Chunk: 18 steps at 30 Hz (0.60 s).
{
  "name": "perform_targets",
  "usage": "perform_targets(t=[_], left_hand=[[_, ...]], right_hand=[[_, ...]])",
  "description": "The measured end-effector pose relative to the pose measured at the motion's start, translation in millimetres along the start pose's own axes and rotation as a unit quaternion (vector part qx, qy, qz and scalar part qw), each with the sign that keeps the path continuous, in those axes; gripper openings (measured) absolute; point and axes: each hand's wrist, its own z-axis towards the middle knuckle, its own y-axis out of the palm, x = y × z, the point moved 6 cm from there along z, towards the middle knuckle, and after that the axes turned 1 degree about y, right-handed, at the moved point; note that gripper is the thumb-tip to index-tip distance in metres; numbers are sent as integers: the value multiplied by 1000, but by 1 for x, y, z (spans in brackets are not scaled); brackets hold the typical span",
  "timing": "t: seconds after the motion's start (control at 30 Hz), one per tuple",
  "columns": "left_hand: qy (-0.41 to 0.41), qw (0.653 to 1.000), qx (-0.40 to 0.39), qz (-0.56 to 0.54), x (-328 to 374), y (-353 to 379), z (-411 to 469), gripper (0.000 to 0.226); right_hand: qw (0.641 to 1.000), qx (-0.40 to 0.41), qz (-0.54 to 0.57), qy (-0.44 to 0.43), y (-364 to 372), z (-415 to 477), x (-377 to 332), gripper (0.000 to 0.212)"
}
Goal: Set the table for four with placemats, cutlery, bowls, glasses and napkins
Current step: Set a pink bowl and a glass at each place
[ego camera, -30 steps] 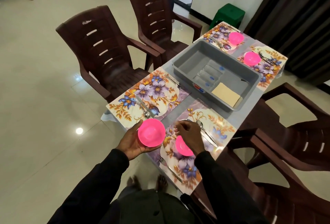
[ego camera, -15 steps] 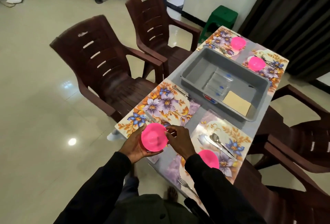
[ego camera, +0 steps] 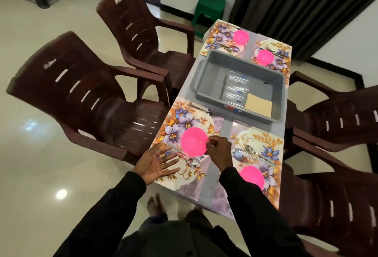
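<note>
Pale glossy floor tiles (ego camera: pixel 41 174) surrounded a narrow grey worktop (ego camera: pixel 226 127), seen from above, with brown plastic chairs (ego camera: pixel 81 93) along its left and right edges, a green stool (ego camera: pixel 210 4) past its far end and a dark curtain (ego camera: pixel 296 0) behind. Four floral placemats lay at the worktop's corners. Over the middle of the near-left placemat (ego camera: pixel 184 117), the right hand (ego camera: pixel 218 152) pinched the rim of a pink bowl (ego camera: pixel 193 142) between thumb and fingertips; whether the bowl touched the mat could not be told. The left hand (ego camera: pixel 157 162) was released, palm up with fingers spread, grasping nothing, over that mat's near-left corner. A spoon (ego camera: pixel 193 162) lay on the mat just nearer than the bowl, and a fork (ego camera: pixel 202 110) along its far edge. The near-right placemat (ego camera: pixel 263 140) carried a second pink bowl (ego camera: pixel 251 177), partly hidden by the right sleeve (ego camera: pixel 245 205), with a spoon and knife pair (ego camera: pixel 251 152) beyond it. The far-left placemat (ego camera: pixel 218 35) held a third pink bowl (ego camera: pixel 241 36), and the far-right placemat (ego camera: pixel 280 50) a fourth pink bowl (ego camera: pixel 264 56), each beside cutlery. Between the near and far mats sat a grey tub (ego camera: pixel 212 72), holding clear glasses (ego camera: pixel 236 87) on their sides and a stack of tan napkins (ego camera: pixel 258 105) in its near-right corner.
</note>
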Motion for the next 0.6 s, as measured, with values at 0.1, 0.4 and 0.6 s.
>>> perform_targets(t=[0.1,0.4,0.6], left_hand=[[-6,1000,3,0,10,-3,4,61],[-24,999,28,28,24,-4,22,53],[-18,998,52,37,40,8,38,48]], right_hand=[[999,30,-14,44,-2,20,18,19],[984,47,-55,161,13,62,59,21],[984,47,-40,166,16,75,70,18]])
